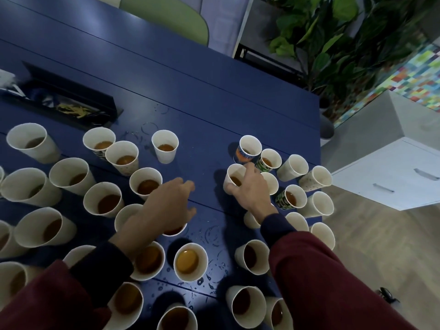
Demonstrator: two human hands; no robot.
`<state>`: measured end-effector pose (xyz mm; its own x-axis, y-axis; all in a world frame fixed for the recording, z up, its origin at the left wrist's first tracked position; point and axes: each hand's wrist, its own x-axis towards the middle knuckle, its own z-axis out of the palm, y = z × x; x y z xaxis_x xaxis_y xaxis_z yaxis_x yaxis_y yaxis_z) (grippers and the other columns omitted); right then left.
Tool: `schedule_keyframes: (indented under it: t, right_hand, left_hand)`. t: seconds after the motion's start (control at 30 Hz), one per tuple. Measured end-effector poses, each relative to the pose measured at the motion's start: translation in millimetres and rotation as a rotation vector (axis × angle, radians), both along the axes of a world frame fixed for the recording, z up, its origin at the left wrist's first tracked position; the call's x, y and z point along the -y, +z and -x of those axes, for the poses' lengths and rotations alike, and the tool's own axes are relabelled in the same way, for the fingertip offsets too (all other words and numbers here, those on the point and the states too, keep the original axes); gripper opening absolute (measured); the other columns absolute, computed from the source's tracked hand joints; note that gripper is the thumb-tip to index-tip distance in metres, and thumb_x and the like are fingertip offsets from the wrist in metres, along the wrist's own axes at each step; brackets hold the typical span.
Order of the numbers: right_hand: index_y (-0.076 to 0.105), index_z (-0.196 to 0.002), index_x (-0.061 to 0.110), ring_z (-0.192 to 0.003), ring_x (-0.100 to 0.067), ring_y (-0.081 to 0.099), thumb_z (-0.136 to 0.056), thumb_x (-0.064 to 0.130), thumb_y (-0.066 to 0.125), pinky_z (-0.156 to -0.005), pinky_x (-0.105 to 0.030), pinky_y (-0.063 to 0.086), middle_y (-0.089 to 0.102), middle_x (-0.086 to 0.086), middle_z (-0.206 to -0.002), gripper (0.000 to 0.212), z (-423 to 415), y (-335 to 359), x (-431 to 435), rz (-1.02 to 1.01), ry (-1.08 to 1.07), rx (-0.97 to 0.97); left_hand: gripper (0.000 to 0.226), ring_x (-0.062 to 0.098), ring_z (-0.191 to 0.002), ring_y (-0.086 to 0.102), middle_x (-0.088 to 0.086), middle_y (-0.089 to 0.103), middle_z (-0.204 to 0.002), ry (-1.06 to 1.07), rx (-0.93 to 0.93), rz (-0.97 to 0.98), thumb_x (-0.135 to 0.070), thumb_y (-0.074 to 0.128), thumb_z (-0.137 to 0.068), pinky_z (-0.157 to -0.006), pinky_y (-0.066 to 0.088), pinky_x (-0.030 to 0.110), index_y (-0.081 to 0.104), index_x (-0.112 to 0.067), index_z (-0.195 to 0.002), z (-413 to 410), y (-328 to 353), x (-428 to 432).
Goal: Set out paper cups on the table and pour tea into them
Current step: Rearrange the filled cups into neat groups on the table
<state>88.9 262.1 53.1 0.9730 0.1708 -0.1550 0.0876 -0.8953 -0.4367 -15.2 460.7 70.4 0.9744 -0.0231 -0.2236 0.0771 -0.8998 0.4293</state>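
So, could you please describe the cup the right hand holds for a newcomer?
On the blue table, find the cups by its far right corner. Nearer than the orange-printed cup, a plain white cup of tea is gripped by the right hand.

Both arms are coming in wearing loose maroon sleeves, the left sleeve [47,303] and the right sleeve [333,282] showing plain, softly creasing fabric. A darker, near-black layer is peeking out underneath at each wrist, the left cuff [102,265] and the right cuff [277,228] fitting close and snug. The left hand [164,210] and the right hand [250,190] are going bare
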Motion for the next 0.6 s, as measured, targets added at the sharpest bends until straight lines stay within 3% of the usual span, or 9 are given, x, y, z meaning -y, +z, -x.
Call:
schedule_keyframes:
  t: [0.23, 0.37, 0.5, 0.6]
  right_hand:
    - [0.044, -0.125, 0.003, -0.114, -0.039, 0.055, -0.084, 0.034, 0.076, -0.087, -0.04, 0.043, 0.054, -0.019, -0.128, 0.06, -4, -10, 1, 0.013, -0.065, -0.072]
    - [0.045, -0.122, 0.003, -0.11, -0.039, 0.056, -0.084, 0.034, 0.075, -0.081, -0.037, 0.04, 0.055, -0.019, -0.125, 0.057, -6, -8, 2, 0.001, -0.066, -0.071]
    - [0.046, -0.121, 0.003, -0.109, -0.039, 0.056, -0.084, 0.032, 0.074, -0.077, -0.034, 0.035, 0.055, -0.019, -0.124, 0.054, -7, -6, 3, 0.038, -0.036, -0.067]
    - [0.045, -0.123, 0.003, -0.109, -0.039, 0.056, -0.085, 0.034, 0.073, -0.08, -0.038, 0.04, 0.055, -0.019, -0.124, 0.056, -9, -4, 4, 0.085, 0.0, -0.066]
  left_hand:
    - [0.057, 0.016, -0.109, 0.058, 0.0, 0.059, -0.125, -0.05, -0.052, -0.048, -0.047, 0.065, -0.091, -0.091, 0.049, 0.028, 0.047, -0.024, -0.14, 17, -10, 3]
    - [0.055, 0.015, -0.115, 0.056, 0.0, 0.06, -0.13, -0.045, -0.084, -0.071, -0.049, 0.066, -0.089, -0.098, 0.048, 0.029, 0.05, -0.025, -0.136, 22, -15, 0]
    - [0.061, 0.018, -0.113, 0.057, 0.0, 0.057, -0.13, -0.023, -0.123, -0.101, -0.052, 0.07, -0.086, -0.094, 0.051, 0.033, 0.047, -0.027, -0.136, 27, -17, -2]
    - [0.059, 0.016, -0.11, 0.059, -0.001, 0.058, -0.128, -0.015, -0.105, -0.109, -0.049, 0.071, -0.085, -0.091, 0.052, 0.03, 0.048, -0.027, -0.135, 28, -18, 0]
